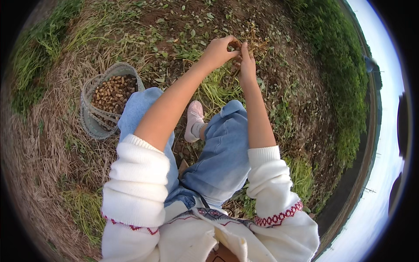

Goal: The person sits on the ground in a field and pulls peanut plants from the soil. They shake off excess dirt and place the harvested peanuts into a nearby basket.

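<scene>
Both hands meet in front of me above the ground, at a peanut plant's dry, brownish root tangle [258, 42]. My left hand [218, 50] reaches in from the left, its thumb and fingers pinched at the roots. Close beside it, my right hand [247, 67] holds the plant with the thumb pointing up. What lies between the fingertips is small and partly hidden. Pale green stems [217, 87] spread below the hands; I cannot tell whether they join the held roots. By my left knee stands a woven basket [85, 113] with handles, holding many unshelled peanuts [113, 91].
Dry straw [49, 144] covers the ground at the left. Loose leaves lie over brown soil [278, 65] ahead and to the right. Leafy green plants [340, 75] grow along the right side. My pink shoe [194, 118] rests between my bent knees.
</scene>
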A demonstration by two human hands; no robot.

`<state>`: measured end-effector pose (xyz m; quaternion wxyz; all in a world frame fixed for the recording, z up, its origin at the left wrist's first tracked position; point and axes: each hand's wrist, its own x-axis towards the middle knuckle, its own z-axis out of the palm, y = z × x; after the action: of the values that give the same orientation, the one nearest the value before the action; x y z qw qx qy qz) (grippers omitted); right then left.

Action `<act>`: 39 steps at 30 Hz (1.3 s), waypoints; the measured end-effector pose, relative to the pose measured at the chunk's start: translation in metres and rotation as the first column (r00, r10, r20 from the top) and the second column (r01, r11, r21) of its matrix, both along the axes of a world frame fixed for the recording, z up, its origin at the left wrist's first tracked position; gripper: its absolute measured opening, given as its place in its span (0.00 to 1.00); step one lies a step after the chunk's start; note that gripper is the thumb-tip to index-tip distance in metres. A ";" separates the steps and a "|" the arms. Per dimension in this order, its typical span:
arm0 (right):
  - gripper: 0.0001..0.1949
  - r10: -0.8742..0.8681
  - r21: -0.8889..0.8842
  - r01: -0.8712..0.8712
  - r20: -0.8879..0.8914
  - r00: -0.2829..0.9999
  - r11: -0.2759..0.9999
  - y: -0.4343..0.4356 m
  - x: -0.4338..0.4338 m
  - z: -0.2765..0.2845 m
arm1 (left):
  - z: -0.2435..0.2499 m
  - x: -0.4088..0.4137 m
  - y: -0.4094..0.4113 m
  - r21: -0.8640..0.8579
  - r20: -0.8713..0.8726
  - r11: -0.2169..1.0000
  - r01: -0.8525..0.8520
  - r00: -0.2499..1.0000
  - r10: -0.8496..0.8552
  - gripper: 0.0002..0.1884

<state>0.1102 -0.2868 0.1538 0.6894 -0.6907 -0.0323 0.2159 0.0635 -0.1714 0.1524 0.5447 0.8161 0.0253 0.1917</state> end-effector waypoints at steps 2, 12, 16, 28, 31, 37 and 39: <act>0.18 -0.021 -0.073 0.023 0.032 0.999 0.997 0.007 -0.004 0.003 | 0.003 -0.004 0.002 0.068 -0.092 0.996 -0.058 0.994 0.064 0.16; 0.17 0.192 -0.372 -0.018 0.437 0.879 0.928 0.048 -0.020 -0.001 | 0.015 -0.032 0.043 0.170 -0.373 0.983 -0.075 0.918 0.134 0.17; 0.16 0.030 -0.233 0.016 0.192 0.981 0.972 0.059 -0.008 0.001 | 0.031 -0.066 0.079 0.035 -0.529 0.999 -0.035 0.848 0.048 0.15; 0.15 0.299 0.079 -0.311 0.131 0.945 0.947 0.076 -0.021 0.025 | -0.060 -0.244 0.236 0.568 -0.798 0.822 -0.028 0.227 0.559 0.17; 0.15 0.422 0.088 -0.439 0.161 0.892 0.894 0.073 -0.014 0.020 | -0.024 -0.203 0.205 0.030 -0.843 0.919 -0.393 0.484 0.235 0.21; 0.16 0.482 0.157 -0.503 0.154 0.863 0.850 0.081 -0.039 0.033 | 0.011 -0.147 0.141 -0.417 -0.348 0.908 -0.020 0.927 -0.139 0.26; 0.15 0.511 0.125 -0.525 0.125 0.850 0.842 0.081 -0.039 0.033 | 0.005 -0.135 0.135 -0.255 -0.347 0.967 0.014 0.932 -0.105 0.26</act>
<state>0.0711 -0.2055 0.1871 0.6547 -0.6094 -0.2641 0.3609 -0.0716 -0.0365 0.1578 0.6344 0.7630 0.1226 0.0185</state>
